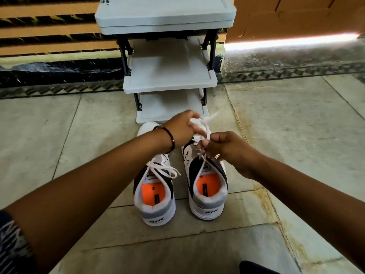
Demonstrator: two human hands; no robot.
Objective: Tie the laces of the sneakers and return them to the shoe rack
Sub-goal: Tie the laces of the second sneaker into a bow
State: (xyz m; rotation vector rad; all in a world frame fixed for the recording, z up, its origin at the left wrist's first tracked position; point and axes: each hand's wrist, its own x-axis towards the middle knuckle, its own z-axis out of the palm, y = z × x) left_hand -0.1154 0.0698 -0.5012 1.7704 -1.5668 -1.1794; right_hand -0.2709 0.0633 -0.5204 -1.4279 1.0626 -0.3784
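Two white, grey and black sneakers with orange insoles stand side by side on the floor, heels toward me. The left sneaker (156, 194) has its white lace in a tied bow. Over the right sneaker (207, 186) both hands hold its white lace (203, 125). My left hand (181, 129), with a beaded bracelet at the wrist, pinches one lace strand above the toe. My right hand (227, 147) grips the other strand near the tongue. A loose lace end sticks up to the right, blurred.
A grey shoe rack (169, 78) with several bare shelves stands just beyond the sneakers, against a striped orange wall. Stone floor tiles lie all around. An orange door is at the back right, with bright light under it.
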